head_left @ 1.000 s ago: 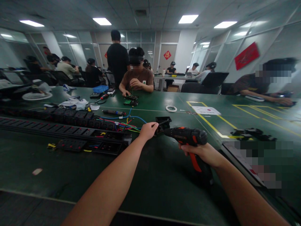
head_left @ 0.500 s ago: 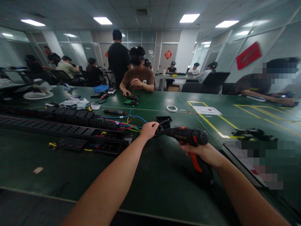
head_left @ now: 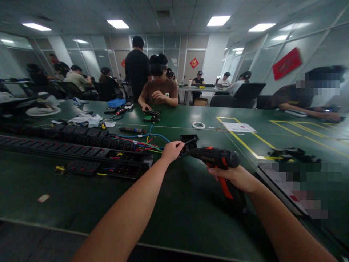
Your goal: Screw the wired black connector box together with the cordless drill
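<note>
My right hand [head_left: 236, 177] is wrapped round the grip of a black and orange cordless drill [head_left: 215, 157]. The drill lies level and its nose points left, against or close to a small black plastic housing [head_left: 191, 142]. Closed on that housing's left side is my left hand [head_left: 173, 151]; its fingertips are partly hidden. Red, green, blue and yellow wires [head_left: 148, 145] run from the left up to the housing. Left of my forearm lie long black power strips [head_left: 68, 147] with rows of sockets, and a shorter socket piece [head_left: 84, 167] in front of them.
On the green table [head_left: 169, 211] are a pen-shaped screwdriver [head_left: 132, 130], a white ring [head_left: 198, 125], a paper sheet [head_left: 239, 127] and black parts [head_left: 296, 155] to the right. A co-worker [head_left: 160, 85] sits opposite, handling small parts. Another person [head_left: 289, 98] works at the right.
Both hands stay at the housing, with the drill held in nearly the same place. The view has shifted very slightly, and the co-worker opposite has moved a hand a little.
</note>
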A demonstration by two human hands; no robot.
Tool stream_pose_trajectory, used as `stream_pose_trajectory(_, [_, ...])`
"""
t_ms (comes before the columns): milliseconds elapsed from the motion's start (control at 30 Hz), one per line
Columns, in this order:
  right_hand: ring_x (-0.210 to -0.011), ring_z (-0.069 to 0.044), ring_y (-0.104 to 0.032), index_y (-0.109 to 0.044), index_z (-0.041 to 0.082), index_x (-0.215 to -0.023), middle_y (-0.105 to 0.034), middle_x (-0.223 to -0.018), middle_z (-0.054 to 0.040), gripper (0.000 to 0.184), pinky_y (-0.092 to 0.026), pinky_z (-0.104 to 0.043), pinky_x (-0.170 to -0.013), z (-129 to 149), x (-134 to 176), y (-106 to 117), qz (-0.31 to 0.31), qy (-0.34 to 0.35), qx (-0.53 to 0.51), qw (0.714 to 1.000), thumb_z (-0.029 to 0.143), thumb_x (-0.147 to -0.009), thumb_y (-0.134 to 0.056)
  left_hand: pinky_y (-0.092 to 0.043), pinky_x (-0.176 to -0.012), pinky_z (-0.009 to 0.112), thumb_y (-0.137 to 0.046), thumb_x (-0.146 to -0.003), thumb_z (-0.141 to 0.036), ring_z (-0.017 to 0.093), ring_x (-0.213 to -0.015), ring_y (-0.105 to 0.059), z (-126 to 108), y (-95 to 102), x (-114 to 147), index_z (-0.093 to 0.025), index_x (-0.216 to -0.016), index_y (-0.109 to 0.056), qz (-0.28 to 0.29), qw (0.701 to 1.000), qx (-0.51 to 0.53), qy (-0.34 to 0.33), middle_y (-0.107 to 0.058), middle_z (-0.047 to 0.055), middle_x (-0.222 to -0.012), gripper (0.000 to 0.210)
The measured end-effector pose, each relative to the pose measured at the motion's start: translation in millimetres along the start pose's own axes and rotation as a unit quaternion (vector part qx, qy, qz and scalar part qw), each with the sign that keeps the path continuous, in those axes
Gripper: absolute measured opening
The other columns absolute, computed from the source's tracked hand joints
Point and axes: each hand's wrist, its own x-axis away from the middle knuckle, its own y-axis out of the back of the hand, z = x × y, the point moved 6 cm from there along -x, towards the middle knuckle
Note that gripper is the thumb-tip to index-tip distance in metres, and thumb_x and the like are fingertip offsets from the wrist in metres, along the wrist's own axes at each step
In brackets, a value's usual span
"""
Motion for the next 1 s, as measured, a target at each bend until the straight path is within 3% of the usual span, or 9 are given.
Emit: stream_pose_trajectory(1000, [-0.063, -0.017, -0.055, -0.066, 0.018, -0.082, -0.06, -0.066, 0.0005, 0.034, -0.043, -0.031, -0.059, -2.9, -0.7, -2.2, 0.009, 0.011, 0.001, 1.0, 0.05, -0.077, -0.075, -0.048, -0.1, 0.03, -0.052, -0.096, -0.044, 0.023, -0.114, -0.066, 3.1, -1.5, -1.0, -0.024, -0.117, -0.075, -0.007, 1.0, 0.006, 0.007, -0.074, 0.005, -0.121, 0.037])
